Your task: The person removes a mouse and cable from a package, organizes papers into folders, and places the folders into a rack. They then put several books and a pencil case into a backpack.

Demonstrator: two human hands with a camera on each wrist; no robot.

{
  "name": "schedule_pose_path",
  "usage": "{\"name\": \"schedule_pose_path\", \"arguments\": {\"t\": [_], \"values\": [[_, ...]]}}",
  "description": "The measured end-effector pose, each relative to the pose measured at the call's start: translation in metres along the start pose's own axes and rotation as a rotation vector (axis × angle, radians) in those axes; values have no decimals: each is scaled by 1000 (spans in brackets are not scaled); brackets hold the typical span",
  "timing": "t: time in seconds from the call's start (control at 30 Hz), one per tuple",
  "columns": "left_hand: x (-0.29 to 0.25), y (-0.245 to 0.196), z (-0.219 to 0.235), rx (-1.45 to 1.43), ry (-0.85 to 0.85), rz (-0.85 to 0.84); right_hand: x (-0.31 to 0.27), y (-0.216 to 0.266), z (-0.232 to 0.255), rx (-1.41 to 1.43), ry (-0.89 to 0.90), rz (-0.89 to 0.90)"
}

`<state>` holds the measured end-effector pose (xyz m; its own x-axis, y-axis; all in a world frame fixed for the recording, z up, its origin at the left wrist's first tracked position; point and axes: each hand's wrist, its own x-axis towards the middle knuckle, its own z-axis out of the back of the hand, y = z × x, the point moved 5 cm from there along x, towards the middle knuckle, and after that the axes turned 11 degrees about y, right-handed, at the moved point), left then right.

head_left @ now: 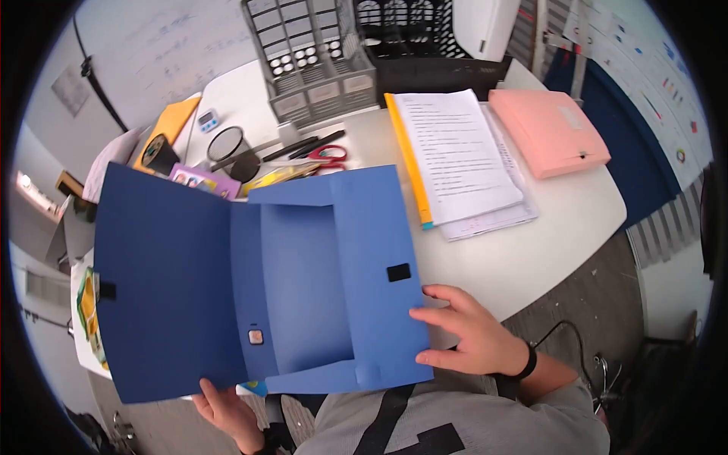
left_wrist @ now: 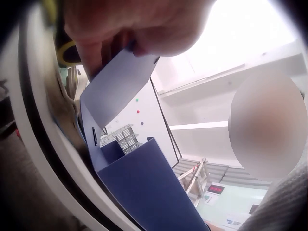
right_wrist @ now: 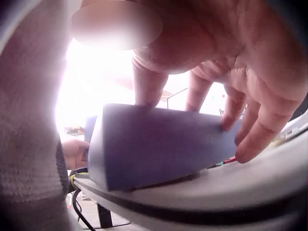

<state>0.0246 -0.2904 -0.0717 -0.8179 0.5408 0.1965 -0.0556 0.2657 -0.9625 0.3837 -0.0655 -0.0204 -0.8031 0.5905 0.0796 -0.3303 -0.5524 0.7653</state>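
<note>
A blue file box (head_left: 307, 288) lies with its lid (head_left: 171, 288) spread out to the left and its shallow inside facing up. My left hand (head_left: 227, 413) pinches the lid's lower edge; in the left wrist view the hand (left_wrist: 134, 29) has its fingers behind the lid (left_wrist: 118, 89) and the thumb in front. At the box's right side my right hand (head_left: 474, 337) touches the edge with spread fingers. The right wrist view shows this hand (right_wrist: 216, 62) resting its fingertips on the side wall of the box (right_wrist: 154, 144).
Papers (head_left: 459, 155) and a pink folder case (head_left: 550, 133) lie at the back right of the white table (head_left: 493, 280). Grey (head_left: 322, 91) and black (head_left: 440, 76) racks stand behind. Red-handled scissors (head_left: 330, 157), pens, a mesh cup (head_left: 246, 163) and a small timer (head_left: 208, 120) are beyond the box.
</note>
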Motion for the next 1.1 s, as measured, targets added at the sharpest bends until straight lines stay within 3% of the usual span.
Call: {"name": "schedule_pose_path", "arguments": {"t": [0.07,0.17,0.2,0.27,0.4,0.5,0.57,0.63,0.7,0.8,0.83,0.87,0.93,0.97,1.03,1.07,1.1], "values": [[0,5,7,7,46,-27,10,-2,25,-34,24,7],[1,8,12,59,72,-95,29,-29,80,-9,-153,-203],[2,8,13,97,67,-129,39,-33,91,-15,-162,-201],[3,9,15,72,67,-103,59,-44,113,-293,-257,-342],[3,12,21,44,59,-76,103,-55,109,-523,-264,-162],[-2,15,20,40,13,-74,122,-62,100,-681,-170,-271],[-4,10,10,22,27,-78,116,-23,81,-514,-160,-17],[-10,4,-2,25,37,-68,102,21,44,-460,103,243],[-13,-1,-16,-96,14,8,90,30,25,-526,174,218],[-13,2,-15,-29,-9,-5,87,14,8,-553,305,145],[-11,2,-7,170,-29,-75,85,12,8,-569,305,133],[-9,3,-4,175,-40,-75,83,10,6,-583,305,113],[-8,-17,-9,713,-181,-421,82,10,2,-571,299,129],[-5,-21,-9,706,-173,-421,80,11,1,-563,287,139],[0,-40,-12,1217,-268,-422,78,12,0,-538,295,156],[7,-45,-6,1207,-260,-427,78,13,-2,-506,307,186],[12,-54,-3,1390,-334,-578,78,12,-3,-510,297,176]]}}
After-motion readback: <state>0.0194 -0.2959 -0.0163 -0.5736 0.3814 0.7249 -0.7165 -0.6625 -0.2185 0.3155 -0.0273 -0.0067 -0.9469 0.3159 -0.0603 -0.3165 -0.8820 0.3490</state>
